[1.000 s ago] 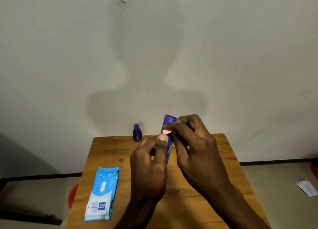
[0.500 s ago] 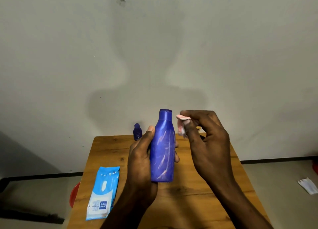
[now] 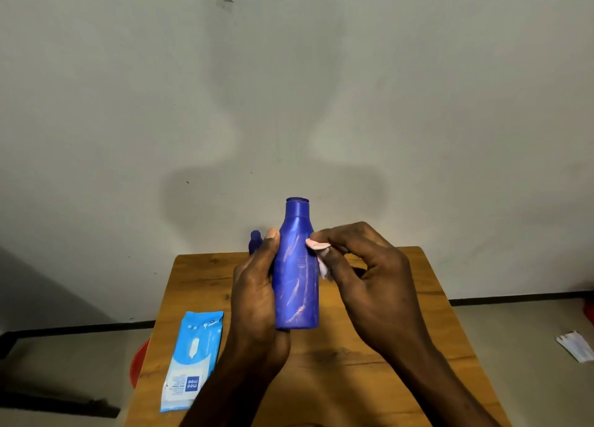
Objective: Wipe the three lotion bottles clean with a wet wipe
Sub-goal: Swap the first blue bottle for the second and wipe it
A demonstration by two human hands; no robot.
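Left hand holds bottle; wipe seemingly touching.

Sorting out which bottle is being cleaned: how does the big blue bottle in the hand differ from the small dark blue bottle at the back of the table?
The big blue plastic bottle is gripped upright by the left hand above the wooden table; the small dark blue bottle stands behind, unheld. The big one is much larger and streaked pale; the small one is mostly hidden. Both are blue and upright.
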